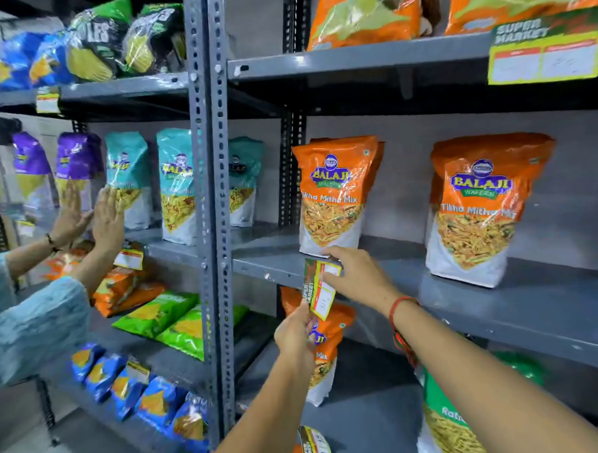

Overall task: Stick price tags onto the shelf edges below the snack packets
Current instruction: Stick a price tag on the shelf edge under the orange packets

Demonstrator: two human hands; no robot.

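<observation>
A yellow, red and green price tag [320,288] hangs turned on its side at the front edge of the grey middle shelf [482,307], right below an orange Balaji snack packet [335,197]. My right hand [354,275] pinches the tag's top end against the shelf edge. Its bottom end is gripped by my left hand [295,332]. A second orange packet [478,208] stands farther right on the same shelf. On the upper shelf edge at the right sits another price tag [545,56].
A second person's two hands [91,218] reach toward purple and teal packets [127,179] on the left rack. A grey perforated upright [213,213] divides the racks. Lower shelves hold orange, green and blue packets, and more tags hang on the left rack's edges.
</observation>
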